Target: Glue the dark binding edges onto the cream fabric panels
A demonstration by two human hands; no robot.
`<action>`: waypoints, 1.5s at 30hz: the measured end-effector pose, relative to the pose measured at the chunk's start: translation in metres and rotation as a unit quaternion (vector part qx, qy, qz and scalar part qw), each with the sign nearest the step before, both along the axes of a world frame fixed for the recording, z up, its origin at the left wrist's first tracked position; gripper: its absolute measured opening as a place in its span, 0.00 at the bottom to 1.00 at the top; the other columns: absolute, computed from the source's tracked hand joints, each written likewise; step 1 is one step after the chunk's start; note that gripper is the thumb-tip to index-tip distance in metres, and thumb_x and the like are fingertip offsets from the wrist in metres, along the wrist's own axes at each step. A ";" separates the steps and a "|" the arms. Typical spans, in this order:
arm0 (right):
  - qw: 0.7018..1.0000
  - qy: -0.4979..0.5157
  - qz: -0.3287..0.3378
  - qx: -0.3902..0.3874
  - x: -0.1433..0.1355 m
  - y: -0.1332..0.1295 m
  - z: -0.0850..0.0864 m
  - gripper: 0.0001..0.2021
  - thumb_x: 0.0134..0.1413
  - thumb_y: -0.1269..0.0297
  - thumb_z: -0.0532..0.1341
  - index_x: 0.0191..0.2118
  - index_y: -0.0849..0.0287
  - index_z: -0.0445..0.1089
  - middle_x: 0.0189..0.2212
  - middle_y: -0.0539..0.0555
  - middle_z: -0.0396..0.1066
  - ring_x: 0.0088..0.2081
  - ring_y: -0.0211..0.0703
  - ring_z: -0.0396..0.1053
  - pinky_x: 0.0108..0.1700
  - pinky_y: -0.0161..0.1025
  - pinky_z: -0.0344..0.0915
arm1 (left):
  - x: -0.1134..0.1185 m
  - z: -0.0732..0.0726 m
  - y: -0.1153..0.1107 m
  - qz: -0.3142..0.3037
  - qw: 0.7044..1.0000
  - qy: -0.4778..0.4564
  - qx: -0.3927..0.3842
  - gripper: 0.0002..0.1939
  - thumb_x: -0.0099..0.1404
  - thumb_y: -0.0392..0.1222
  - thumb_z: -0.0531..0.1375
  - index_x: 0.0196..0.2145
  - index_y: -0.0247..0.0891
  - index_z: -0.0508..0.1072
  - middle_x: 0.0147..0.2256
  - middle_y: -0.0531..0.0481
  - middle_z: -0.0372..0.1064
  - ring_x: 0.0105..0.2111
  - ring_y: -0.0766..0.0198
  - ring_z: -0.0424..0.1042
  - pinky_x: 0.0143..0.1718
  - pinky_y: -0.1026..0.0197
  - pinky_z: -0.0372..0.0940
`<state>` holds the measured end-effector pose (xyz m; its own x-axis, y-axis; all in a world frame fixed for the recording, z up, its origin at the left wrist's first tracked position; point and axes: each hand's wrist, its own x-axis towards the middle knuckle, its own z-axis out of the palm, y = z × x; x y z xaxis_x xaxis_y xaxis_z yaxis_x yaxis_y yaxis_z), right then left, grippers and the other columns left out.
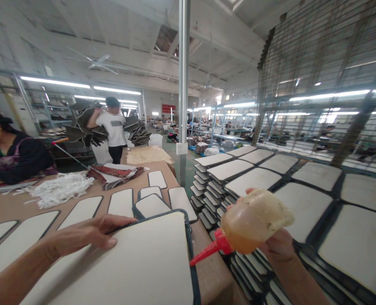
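Brown tabletop (211,271) holds loose dark-edged panels beyond the left hand (91,237), which grasps a large cream panel (143,258) by its edge. Right of it, the right hand (270,241) grips a glue bottle (254,220), red nozzle (207,252) at the panel's dark border.

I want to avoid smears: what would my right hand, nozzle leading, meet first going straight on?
Your right hand would bring the red nozzle onto the dark edging of the white panel held in your left hand; the tip seems almost there, though depth is unclear.
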<state>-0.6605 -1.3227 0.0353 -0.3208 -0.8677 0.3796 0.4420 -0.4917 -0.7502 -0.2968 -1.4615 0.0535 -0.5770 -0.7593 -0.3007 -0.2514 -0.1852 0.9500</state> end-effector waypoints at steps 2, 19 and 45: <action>1.000 -0.002 -0.006 0.000 0.000 0.001 -0.002 0.30 0.24 0.58 0.75 0.43 0.44 0.72 0.33 0.48 0.77 0.42 0.58 0.74 0.49 0.53 0.68 | 0.004 -0.003 -0.003 -0.053 0.999 0.007 -0.003 0.28 0.43 0.40 0.67 0.46 0.38 0.78 0.48 0.50 0.73 0.54 0.38 0.63 0.53 0.49 0.61; 1.000 0.010 -0.018 -0.007 0.005 0.009 -0.005 0.28 0.29 0.53 0.74 0.43 0.42 0.71 0.34 0.49 0.77 0.40 0.58 0.75 0.50 0.54 0.67 | 0.008 -0.006 -0.006 -0.067 0.997 0.029 0.002 0.26 0.45 0.40 0.67 0.45 0.41 0.77 0.47 0.55 0.75 0.50 0.42 0.69 0.51 0.51 0.63; 0.989 -0.020 -0.136 -0.044 0.014 0.026 -0.044 0.31 0.38 0.59 0.73 0.51 0.39 0.66 0.44 0.47 0.75 0.45 0.52 0.73 0.48 0.48 0.71 | 0.010 -0.061 -0.013 0.057 0.997 0.049 0.033 0.37 0.43 0.47 0.68 0.53 0.41 0.71 0.48 0.50 0.74 0.51 0.44 0.68 0.47 0.55 0.67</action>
<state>-0.6467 -1.2967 -0.0090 -0.5552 -0.7108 0.4319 0.3129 -0.6597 -0.6833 -0.2863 -1.4748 -0.0070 -0.5173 -0.8018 -0.2992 -0.1325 -0.2704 0.9536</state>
